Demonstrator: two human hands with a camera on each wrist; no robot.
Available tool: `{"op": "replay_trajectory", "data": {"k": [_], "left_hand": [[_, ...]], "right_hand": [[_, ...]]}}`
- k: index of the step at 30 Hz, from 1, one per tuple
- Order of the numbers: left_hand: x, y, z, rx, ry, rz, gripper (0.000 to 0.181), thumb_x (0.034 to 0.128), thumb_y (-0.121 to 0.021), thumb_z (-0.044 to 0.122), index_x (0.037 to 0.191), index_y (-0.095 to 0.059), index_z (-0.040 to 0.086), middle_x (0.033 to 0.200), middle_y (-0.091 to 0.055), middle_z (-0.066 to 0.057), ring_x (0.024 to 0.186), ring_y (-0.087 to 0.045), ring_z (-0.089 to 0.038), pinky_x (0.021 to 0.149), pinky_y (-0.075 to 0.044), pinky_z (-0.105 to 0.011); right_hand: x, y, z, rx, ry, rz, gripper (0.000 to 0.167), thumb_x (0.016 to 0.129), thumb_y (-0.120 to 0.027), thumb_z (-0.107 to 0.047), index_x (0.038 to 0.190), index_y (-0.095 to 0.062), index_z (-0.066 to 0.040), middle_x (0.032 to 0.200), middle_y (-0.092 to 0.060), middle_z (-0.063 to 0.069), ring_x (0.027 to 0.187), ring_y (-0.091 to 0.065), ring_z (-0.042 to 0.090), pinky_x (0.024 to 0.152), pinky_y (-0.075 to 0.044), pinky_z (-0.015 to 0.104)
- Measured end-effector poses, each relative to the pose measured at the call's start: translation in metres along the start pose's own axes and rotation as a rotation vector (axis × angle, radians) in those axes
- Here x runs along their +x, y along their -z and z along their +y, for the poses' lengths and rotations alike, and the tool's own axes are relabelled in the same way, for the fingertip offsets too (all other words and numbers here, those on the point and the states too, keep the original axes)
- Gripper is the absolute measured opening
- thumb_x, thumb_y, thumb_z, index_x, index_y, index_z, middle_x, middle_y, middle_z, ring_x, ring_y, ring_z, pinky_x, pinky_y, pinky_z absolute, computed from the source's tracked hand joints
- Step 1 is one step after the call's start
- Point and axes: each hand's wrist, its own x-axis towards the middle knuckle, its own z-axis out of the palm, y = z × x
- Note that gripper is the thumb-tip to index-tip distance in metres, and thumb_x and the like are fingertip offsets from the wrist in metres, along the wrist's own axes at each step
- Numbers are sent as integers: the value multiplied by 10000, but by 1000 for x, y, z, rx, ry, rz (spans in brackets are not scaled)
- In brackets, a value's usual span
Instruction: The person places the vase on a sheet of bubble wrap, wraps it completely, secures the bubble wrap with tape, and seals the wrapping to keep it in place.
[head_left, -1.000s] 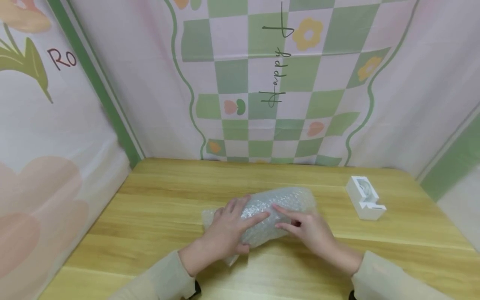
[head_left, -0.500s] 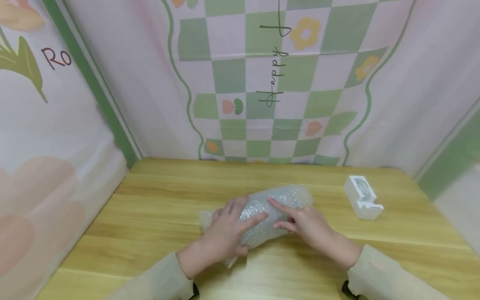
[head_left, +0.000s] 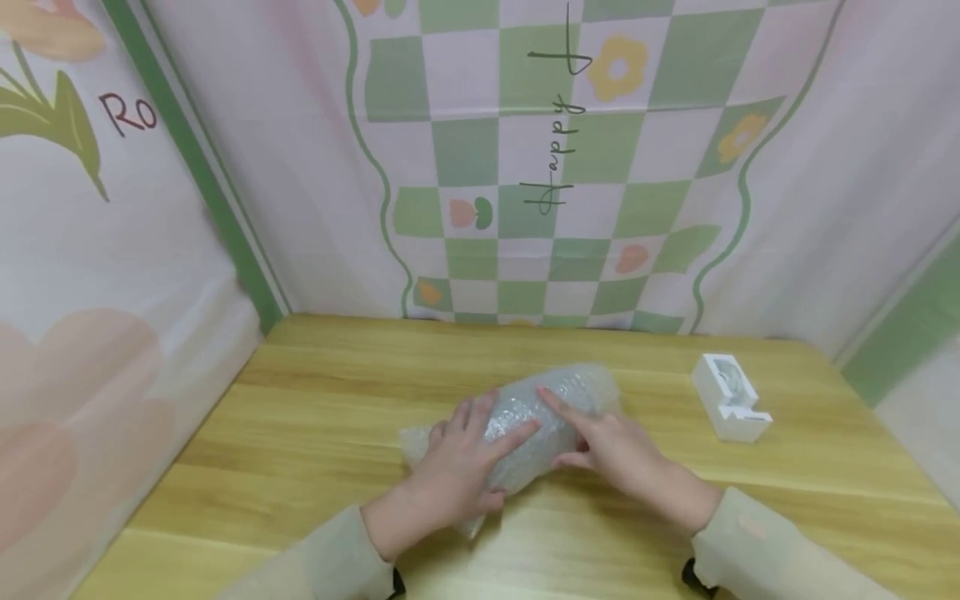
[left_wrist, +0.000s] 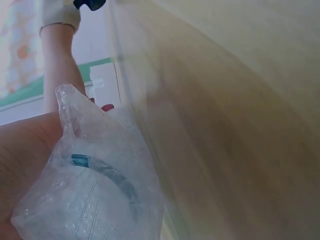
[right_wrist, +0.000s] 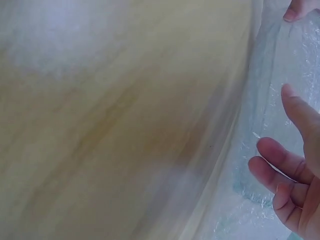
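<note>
A bundle wrapped in bubble wrap (head_left: 525,467) lies slantwise on the table. Beneath the clear film in the left wrist view, a pale ribbed end with a teal curved band (left_wrist: 107,172) shows; what it belongs to is unclear. My left hand (head_left: 453,467) holds the bundle's left part, several fingers over the far side, index along the top and thumb at the near side. Loose wrap sticks out under that hand. My right hand (head_left: 618,454) touches the wrap with an extended index finger. In the right wrist view its other fingers (right_wrist: 270,175) are loosely bent beside the bundle.
A white tape dispenser (head_left: 731,400) holding a roll of clear tape stands at the table's right. Behind the wooden table (head_left: 330,383) hangs a printed cloth (head_left: 525,208), and another cloth (head_left: 97,333) hangs at the left side.
The bundle has turned slightly, its right end tipping farther from me. My right index finger has slid a little up along the wrap. The left hand keeps its hold.
</note>
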Motion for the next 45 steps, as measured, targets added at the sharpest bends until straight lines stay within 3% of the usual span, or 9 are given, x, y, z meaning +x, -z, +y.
{"op": "replay_trajectory", "data": {"k": [7, 14, 22, 27, 31, 35, 41, 45], "left_hand": [[2, 2, 6, -72, 74, -31, 1063, 794, -798, 616, 1639, -194, 391, 1641, -168, -236, 1393, -354, -533, 964, -474, -694], [3, 10, 7, -223, 111, -61, 1053, 821, -701, 717, 1640, -242, 239, 1660, -144, -251, 1427, -285, -559, 976, -424, -746], [-1, 23, 4, -376, 94, -94, 697, 1019, -505, 503, 1622, -317, 208, 1670, -86, -254, 1442, -207, -587, 1016, -345, -773], [-6, 30, 0, -452, 64, -111, 569, 1064, -433, 328, 1620, -332, 258, 1665, -75, -256, 1439, -179, -600, 1039, -353, -738], [-7, 31, 1, -446, 85, -113, 618, 1039, -553, 369, 1615, -336, 307, 1666, -117, -241, 1416, -241, -607, 1012, -393, -727], [-5, 27, 6, -399, 118, -73, 679, 989, -619, 486, 1597, -377, 305, 1654, -188, -247, 1404, -319, -572, 973, -443, -713], [-4, 23, 11, -381, 143, -49, 722, 969, -543, 647, 1595, -377, 328, 1628, -235, -268, 1439, -312, -496, 962, -482, -679], [-5, 24, 7, -414, 140, -36, 651, 1005, -477, 632, 1590, -381, 361, 1621, -248, -270, 1432, -323, -491, 918, -509, -681]], "right_hand": [[2, -2, 3, -27, -6, 8, 1001, 764, -889, -301, 1592, -361, -106, 654, -624, -23, 541, -528, 26, 448, -421, 182], [7, 1, 6, 24, -105, -66, 1020, 794, -867, -307, 1591, -306, -6, 682, -630, -72, 579, -557, 13, 492, -465, 206], [7, 0, 7, 18, -135, -53, 998, 799, -865, -312, 1571, -332, 28, 762, -695, -21, 629, -608, 55, 510, -483, 235], [6, -1, 10, 22, -135, -41, 976, 804, -865, -287, 1568, -344, 24, 815, -706, -8, 688, -651, 112, 553, -522, 258], [6, -3, 13, 12, -115, -16, 918, 818, -863, -246, 1546, -379, 35, 869, -739, 39, 714, -693, 172, 578, -562, 288], [8, -4, 16, 9, -109, 1, 866, 832, -853, -212, 1534, -405, 26, 965, -754, 103, 718, -705, 201, 582, -574, 288], [11, -5, 18, 4, -97, -11, 845, 849, -835, -188, 1544, -396, 7, 1114, -737, 162, 734, -713, 212, 608, -592, 292], [11, -4, 20, 1, -74, -25, 843, 860, -824, -177, 1550, -379, 11, 1154, -727, 175, 759, -724, 229, 625, -603, 309]]}}
